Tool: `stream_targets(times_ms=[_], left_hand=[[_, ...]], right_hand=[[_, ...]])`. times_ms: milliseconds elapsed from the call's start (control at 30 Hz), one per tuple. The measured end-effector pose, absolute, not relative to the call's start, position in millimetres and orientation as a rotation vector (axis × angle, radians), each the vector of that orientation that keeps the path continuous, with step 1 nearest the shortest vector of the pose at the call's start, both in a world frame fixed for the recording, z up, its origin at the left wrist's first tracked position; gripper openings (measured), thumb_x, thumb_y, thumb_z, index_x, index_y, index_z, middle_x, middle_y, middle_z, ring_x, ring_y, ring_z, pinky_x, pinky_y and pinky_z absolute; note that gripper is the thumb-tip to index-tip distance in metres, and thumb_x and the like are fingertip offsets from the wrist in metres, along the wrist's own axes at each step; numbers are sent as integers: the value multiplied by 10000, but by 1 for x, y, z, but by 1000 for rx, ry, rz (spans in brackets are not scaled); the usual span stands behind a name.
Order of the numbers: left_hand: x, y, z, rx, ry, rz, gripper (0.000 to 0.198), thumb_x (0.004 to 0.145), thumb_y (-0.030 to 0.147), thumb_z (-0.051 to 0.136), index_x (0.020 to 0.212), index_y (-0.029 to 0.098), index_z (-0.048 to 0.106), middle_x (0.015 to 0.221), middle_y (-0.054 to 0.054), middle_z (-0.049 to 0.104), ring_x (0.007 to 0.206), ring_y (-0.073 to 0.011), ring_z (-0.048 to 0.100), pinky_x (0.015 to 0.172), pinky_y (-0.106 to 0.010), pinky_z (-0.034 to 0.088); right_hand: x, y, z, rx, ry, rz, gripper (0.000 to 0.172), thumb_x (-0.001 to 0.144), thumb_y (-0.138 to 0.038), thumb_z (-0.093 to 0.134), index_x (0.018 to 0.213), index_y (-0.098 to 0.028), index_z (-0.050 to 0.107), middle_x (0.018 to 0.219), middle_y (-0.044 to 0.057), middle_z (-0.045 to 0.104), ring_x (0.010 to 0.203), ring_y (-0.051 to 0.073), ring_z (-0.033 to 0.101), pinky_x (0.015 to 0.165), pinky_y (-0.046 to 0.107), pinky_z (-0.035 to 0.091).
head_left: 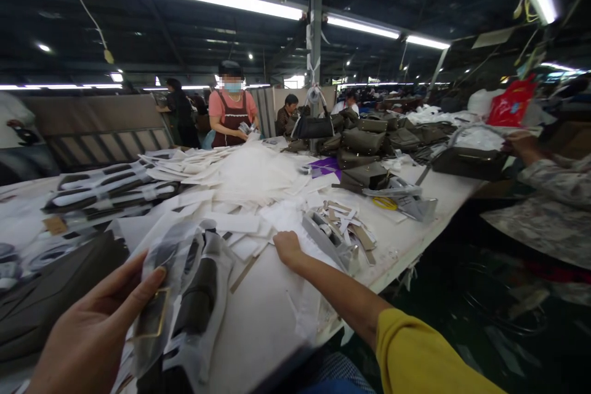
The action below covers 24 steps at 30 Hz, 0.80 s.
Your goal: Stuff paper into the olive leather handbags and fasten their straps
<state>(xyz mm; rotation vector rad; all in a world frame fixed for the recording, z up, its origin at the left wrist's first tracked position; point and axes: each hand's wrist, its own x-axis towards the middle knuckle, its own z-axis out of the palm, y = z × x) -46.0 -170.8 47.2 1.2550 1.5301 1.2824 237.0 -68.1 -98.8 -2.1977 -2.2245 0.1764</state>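
At the lower left, my left hand (108,311) pinches a dark strap in clear wrapping (161,271) between thumb and fingers. A gold rectangular buckle (159,315) shows just below my thumb. Beside it lies a dark olive rolled strap (198,295), partly covered with white wrapping. My right hand (287,247) is closed in a fist over the table, at the edge of a white sheet (286,214); what its fingers hold, if anything, is hidden. A grey tray (321,240) with small white and brown strips stands just right of that hand.
White sheets (253,172) heap in the table's middle. Wrapped dark straps (115,188) lie left, and a dark olive bag piece (60,289) nearer. Olive bags (364,141) pile at back right, near yellow-handled scissors (385,203). Co-workers stand across and at right, one handling a bag (468,163).
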Motion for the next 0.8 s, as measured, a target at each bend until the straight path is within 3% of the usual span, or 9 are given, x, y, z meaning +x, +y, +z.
stream_targets(times_ms=[100, 233, 333, 467, 600, 667, 733, 800], left_hand=[[-43, -175, 54, 1202, 1443, 1292, 524, 660, 511, 813, 1154, 395, 682, 1064, 75, 753, 1060, -230, 686, 861, -299, 593], [-41, -176, 56, 1224, 1282, 1350, 555, 685, 438, 824, 1198, 288, 676, 1108, 4, 745, 1056, -191, 681, 819, -188, 566], [-43, -175, 54, 1177, 1195, 1348, 585, 705, 427, 813, 1240, 253, 654, 1097, -34, 745, 969, -193, 703, 774, -201, 571], [-44, -176, 52, 1129, 1111, 1338, 568, 727, 410, 800, 1245, 233, 648, 1049, -47, 751, 893, -186, 711, 754, -225, 564], [-41, -176, 53, 1159, 1070, 1330, 545, 737, 407, 792, 1228, 212, 659, 1052, -53, 748, 957, -197, 697, 800, -236, 544], [-40, -176, 54, 1165, 1062, 1328, 564, 733, 410, 793, 1241, 213, 651, 1072, -57, 743, 985, -212, 691, 812, -253, 541], [-39, -176, 55, 1161, 1067, 1335, 577, 721, 414, 800, 1241, 213, 652, 1075, -58, 743, 984, -217, 692, 812, -262, 540], [-38, -177, 55, 1159, 1073, 1348, 589, 707, 420, 807, 1239, 218, 654, 1073, -53, 745, 970, -213, 693, 818, -266, 540]], right_hand=[[239, -73, -97, -2220, -2119, 200, 235, 948, -313, 607, 1072, -117, 644, 1088, 87, 662, 993, 212, 643, 886, 423, 531], [247, -80, -88, -2104, -1995, 244, 210, 956, -248, 546, 947, -127, 717, 996, 133, 716, 986, 241, 658, 806, 324, 493], [250, -91, -77, -1916, -1934, 268, 322, 1002, -330, 423, 1054, -193, 710, 1044, 74, 728, 975, 200, 655, 759, 258, 463], [234, -122, -51, -1456, -1738, 654, 390, 933, -505, 505, 966, -181, 721, 802, 12, 709, 685, 143, 623, 577, 220, 421], [210, -140, -23, -1193, -1657, 1028, 426, 830, -591, 629, 854, -179, 734, 552, -25, 574, 444, 104, 436, 433, 236, 291], [204, -135, -18, -1179, -1731, 913, 392, 839, -569, 640, 843, -190, 741, 580, -9, 605, 490, 123, 489, 472, 243, 328], [204, -122, -26, -1248, -1852, 571, 299, 878, -484, 639, 864, -204, 746, 739, 32, 688, 677, 172, 599, 599, 258, 396], [211, -108, -47, -1396, -2028, 211, 216, 930, -367, 594, 936, -205, 736, 927, 77, 715, 883, 219, 624, 733, 285, 409]])
